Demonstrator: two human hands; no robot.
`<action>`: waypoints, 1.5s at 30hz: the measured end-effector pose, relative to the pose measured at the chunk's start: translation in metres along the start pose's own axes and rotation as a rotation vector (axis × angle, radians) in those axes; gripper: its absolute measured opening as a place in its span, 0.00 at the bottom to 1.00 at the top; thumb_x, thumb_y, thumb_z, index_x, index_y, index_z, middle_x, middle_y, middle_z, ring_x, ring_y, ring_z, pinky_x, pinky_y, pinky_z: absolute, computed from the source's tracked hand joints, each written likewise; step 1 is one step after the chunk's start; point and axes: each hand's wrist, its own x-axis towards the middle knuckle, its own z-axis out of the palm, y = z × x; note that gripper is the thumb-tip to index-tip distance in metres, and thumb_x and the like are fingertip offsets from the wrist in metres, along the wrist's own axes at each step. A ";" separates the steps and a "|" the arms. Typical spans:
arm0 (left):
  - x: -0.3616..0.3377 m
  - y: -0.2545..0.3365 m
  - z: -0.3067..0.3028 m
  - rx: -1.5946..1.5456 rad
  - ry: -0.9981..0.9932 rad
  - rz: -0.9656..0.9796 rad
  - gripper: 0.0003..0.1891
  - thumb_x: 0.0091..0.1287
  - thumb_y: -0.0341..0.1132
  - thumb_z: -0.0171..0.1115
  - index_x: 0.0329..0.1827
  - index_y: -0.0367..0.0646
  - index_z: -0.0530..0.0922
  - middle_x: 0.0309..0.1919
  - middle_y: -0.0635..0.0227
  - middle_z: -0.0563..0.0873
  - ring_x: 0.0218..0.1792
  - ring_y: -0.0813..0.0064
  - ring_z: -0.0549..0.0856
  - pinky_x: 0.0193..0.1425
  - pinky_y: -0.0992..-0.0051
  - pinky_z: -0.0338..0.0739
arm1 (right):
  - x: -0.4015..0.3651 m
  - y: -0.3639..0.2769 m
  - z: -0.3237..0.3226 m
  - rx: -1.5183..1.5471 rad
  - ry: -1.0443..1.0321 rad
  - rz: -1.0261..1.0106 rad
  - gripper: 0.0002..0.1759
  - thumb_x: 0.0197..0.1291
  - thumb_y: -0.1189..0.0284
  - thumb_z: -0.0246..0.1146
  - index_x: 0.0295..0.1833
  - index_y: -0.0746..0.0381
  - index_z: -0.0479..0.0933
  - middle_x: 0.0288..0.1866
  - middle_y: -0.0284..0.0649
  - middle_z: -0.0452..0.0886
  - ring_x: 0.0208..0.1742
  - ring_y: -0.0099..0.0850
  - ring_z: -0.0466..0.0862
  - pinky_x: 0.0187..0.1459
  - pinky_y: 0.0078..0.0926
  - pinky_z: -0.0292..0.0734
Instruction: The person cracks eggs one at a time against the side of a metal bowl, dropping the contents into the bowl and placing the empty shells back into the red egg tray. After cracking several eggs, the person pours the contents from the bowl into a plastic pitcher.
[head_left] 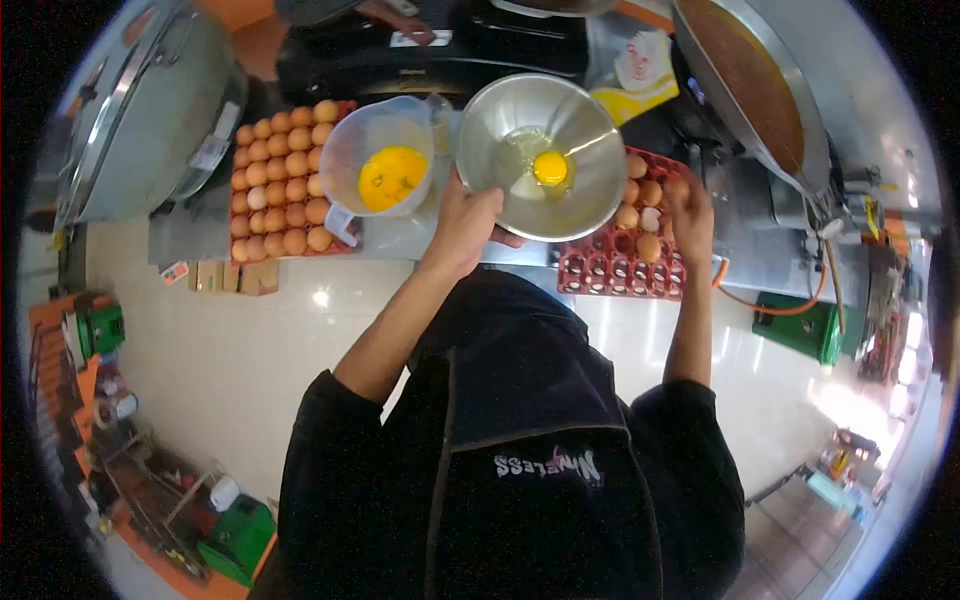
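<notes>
My left hand [468, 228] grips the near-left rim of a steel mixing bowl [595, 195], thumb on the rim and fingers underneath. One raw egg, its yolk [550, 169] whole, lies in clear white inside. My right hand [692, 215] is over the right side of a red egg tray [610, 272], beside several brown eggs [648, 248]; its fingers are blurred, and whether they hold an egg cannot be made out. A pale piece, perhaps shell, lies among those eggs. Left of the bowl stands a clear plastic jug [340, 150] with several yolks [392, 178] in it.
A full tray of brown eggs [285, 180] stands left of the jug. A large pot [165, 110] is at far left, and a wide pan of brown liquid [750, 80] at upper right. A yellow-and-white packet [640, 75] lies behind the bowl. An orange hose [765, 303] hangs at right.
</notes>
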 end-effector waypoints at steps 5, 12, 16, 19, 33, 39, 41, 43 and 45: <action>-0.015 0.049 -0.046 0.026 0.140 0.088 0.33 0.55 0.24 0.54 0.69 0.35 0.62 0.43 0.54 0.84 0.28 0.62 0.88 0.18 0.71 0.86 | -0.026 0.074 0.040 -0.348 -0.016 -0.315 0.24 0.62 0.65 0.68 0.62 0.62 0.78 0.58 0.59 0.79 0.55 0.56 0.79 0.56 0.49 0.75; -0.030 0.106 -0.121 0.192 0.253 0.209 0.33 0.62 0.23 0.51 0.73 0.39 0.60 0.51 0.52 0.81 0.34 0.64 0.88 0.18 0.72 0.86 | -0.030 0.037 0.039 -0.426 0.127 -0.306 0.34 0.63 0.61 0.66 0.73 0.62 0.68 0.67 0.59 0.71 0.67 0.59 0.71 0.67 0.54 0.65; -0.026 0.120 -0.151 0.405 0.333 0.317 0.30 0.61 0.23 0.50 0.71 0.39 0.63 0.52 0.53 0.80 0.34 0.64 0.88 0.15 0.73 0.84 | -0.039 -0.005 0.041 -0.260 0.143 -0.129 0.36 0.66 0.59 0.64 0.74 0.64 0.65 0.69 0.60 0.68 0.70 0.57 0.67 0.71 0.52 0.60; -0.006 0.123 -0.191 0.744 0.294 0.600 0.34 0.59 0.23 0.51 0.74 0.41 0.63 0.57 0.52 0.79 0.55 0.57 0.83 0.56 0.64 0.83 | -0.046 -0.035 0.056 -0.233 0.159 -0.127 0.33 0.66 0.61 0.64 0.72 0.66 0.66 0.68 0.59 0.70 0.70 0.56 0.67 0.72 0.51 0.60; 0.018 0.145 -0.236 1.017 -0.102 0.902 0.39 0.58 0.25 0.49 0.79 0.43 0.58 0.70 0.47 0.72 0.70 0.47 0.72 0.76 0.60 0.64 | -0.104 -0.210 0.193 0.365 -0.015 0.195 0.26 0.68 0.77 0.62 0.69 0.68 0.65 0.57 0.48 0.79 0.54 0.35 0.83 0.53 0.29 0.80; 0.024 0.142 -0.244 0.980 -0.146 0.960 0.39 0.59 0.26 0.49 0.79 0.42 0.58 0.71 0.45 0.70 0.70 0.44 0.72 0.75 0.59 0.66 | -0.139 -0.245 0.243 0.811 -0.048 0.531 0.21 0.69 0.75 0.61 0.63 0.66 0.66 0.48 0.44 0.80 0.44 0.31 0.85 0.45 0.28 0.83; 0.028 0.140 -0.249 0.950 -0.155 0.889 0.41 0.59 0.21 0.53 0.80 0.46 0.56 0.74 0.46 0.67 0.72 0.44 0.71 0.74 0.58 0.70 | -0.147 -0.253 0.250 0.880 -0.076 0.604 0.21 0.69 0.74 0.61 0.63 0.66 0.66 0.48 0.44 0.81 0.43 0.31 0.85 0.45 0.28 0.83; 0.035 0.137 -0.253 0.903 -0.159 0.915 0.41 0.60 0.22 0.52 0.81 0.45 0.55 0.73 0.44 0.68 0.71 0.43 0.71 0.74 0.58 0.70 | -0.155 -0.262 0.258 0.984 -0.122 0.672 0.18 0.70 0.71 0.60 0.61 0.64 0.69 0.46 0.42 0.83 0.42 0.30 0.85 0.45 0.28 0.82; 0.039 0.132 -0.255 0.852 -0.160 0.943 0.41 0.60 0.22 0.52 0.81 0.45 0.54 0.72 0.43 0.68 0.70 0.43 0.72 0.74 0.58 0.70 | -0.160 -0.274 0.263 1.010 -0.195 0.689 0.16 0.70 0.71 0.59 0.59 0.64 0.70 0.45 0.41 0.84 0.43 0.29 0.85 0.44 0.27 0.81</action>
